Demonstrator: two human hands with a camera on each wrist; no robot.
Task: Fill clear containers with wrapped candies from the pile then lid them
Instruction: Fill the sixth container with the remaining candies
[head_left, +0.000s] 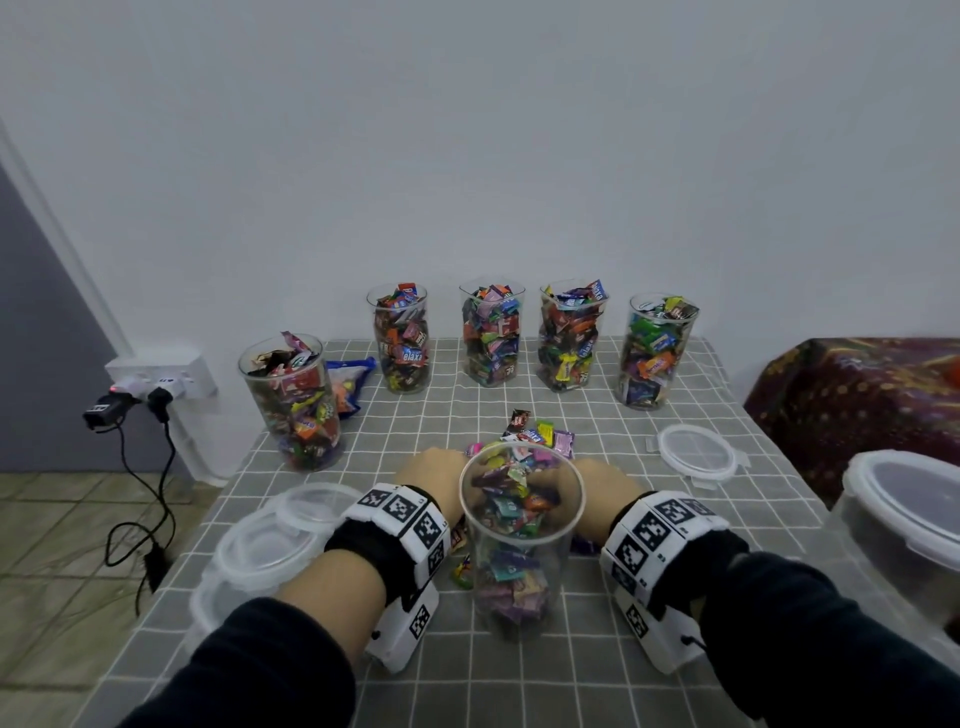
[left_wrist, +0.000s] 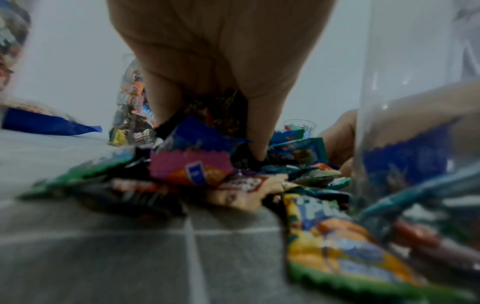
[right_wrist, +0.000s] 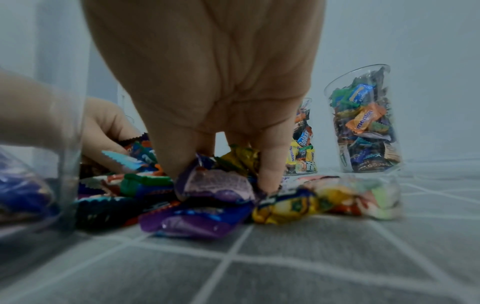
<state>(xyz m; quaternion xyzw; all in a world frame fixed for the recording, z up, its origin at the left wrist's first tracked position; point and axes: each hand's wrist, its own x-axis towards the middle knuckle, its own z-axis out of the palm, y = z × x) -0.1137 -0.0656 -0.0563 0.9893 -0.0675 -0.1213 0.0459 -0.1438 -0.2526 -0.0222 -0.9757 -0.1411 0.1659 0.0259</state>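
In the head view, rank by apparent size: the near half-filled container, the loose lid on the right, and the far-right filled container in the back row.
1. Near half-filled container: looks largest, though it stands closest to the camera, which inflates it.
2. Far-right filled container.
3. Loose lid.
The last two look close in size, one tall and one flat, so their order is unsure.

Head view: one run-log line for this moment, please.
stage: filling | left hand: grips wrapped candies | right hand: grips wrapped candies | pile of wrapped candies: on table | near clear plastic container: part-filled, unlidded
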